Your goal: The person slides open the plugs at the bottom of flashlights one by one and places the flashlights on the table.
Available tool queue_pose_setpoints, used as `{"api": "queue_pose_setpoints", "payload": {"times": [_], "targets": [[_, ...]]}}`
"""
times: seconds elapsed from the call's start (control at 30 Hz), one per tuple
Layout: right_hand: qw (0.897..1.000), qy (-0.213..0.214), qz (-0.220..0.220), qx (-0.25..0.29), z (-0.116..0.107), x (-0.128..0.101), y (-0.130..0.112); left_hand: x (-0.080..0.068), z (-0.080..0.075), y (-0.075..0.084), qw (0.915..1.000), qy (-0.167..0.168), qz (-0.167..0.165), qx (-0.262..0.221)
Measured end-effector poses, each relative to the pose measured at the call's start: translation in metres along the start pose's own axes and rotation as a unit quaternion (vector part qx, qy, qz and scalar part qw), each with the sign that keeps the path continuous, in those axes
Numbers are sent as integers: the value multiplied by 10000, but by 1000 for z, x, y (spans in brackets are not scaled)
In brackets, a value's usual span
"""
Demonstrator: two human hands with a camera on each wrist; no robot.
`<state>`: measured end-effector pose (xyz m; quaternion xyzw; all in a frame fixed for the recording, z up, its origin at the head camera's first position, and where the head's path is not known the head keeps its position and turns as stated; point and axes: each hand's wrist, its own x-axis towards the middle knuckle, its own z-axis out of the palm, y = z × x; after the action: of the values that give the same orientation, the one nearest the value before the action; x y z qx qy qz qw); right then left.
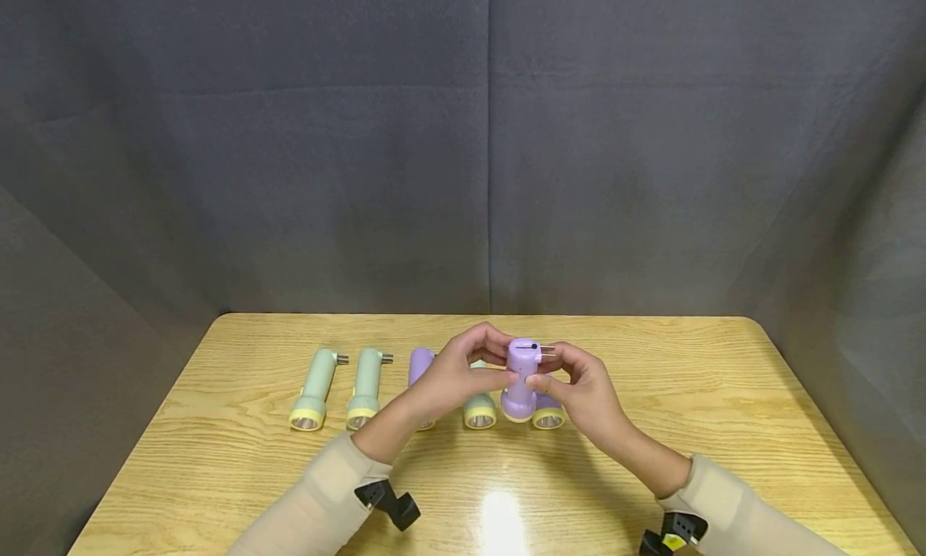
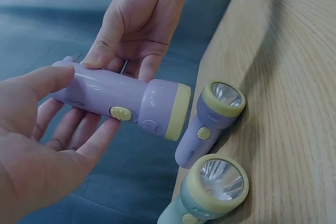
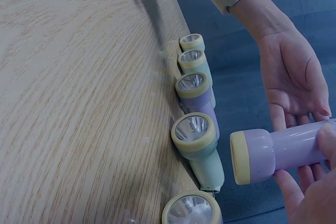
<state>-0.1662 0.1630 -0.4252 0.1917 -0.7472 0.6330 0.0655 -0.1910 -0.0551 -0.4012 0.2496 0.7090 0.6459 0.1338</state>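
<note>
Both hands hold a purple flashlight (image 1: pixel 519 391) above the table, its yellow-rimmed lamp end toward me and its tail up. Two metal plug prongs (image 1: pixel 547 352) stick out of the tail to the right. My left hand (image 1: pixel 457 370) grips the body from the left, with thumb and fingers on opposite sides, as the left wrist view shows. From the right, my right hand (image 1: pixel 592 391) pinches it near the prongs. A yellow slide switch (image 2: pixel 121 113) shows on the side of the body. Behind the held flashlight lies another purple flashlight (image 1: pixel 549 411), partly covered.
Several flashlights lie in a row on the wooden table (image 1: pixel 687 395), lamp ends toward me. Two green flashlights (image 1: pixel 314 387) are at the left. A purple flashlight (image 1: pixel 419 365) and a green flashlight (image 1: pixel 479 407) are partly hidden by my left arm and hand. Grey curtains surround the table.
</note>
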Motion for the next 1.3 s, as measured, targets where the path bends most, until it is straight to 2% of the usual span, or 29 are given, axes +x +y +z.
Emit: {"api": "queue_pose_setpoints", "payload": {"times": [0.3,0.77,1.3], "targets": [[9999,-13,-143,79,0,-1,0,-1,2,-2,9997,74,154,-166],[10000,81,1,40,2,1,-1,1,5,-6,9984,358,404,165],[9998,148,84,-41,1,2,-3,3,9,-6,9971,589,386,274]]}}
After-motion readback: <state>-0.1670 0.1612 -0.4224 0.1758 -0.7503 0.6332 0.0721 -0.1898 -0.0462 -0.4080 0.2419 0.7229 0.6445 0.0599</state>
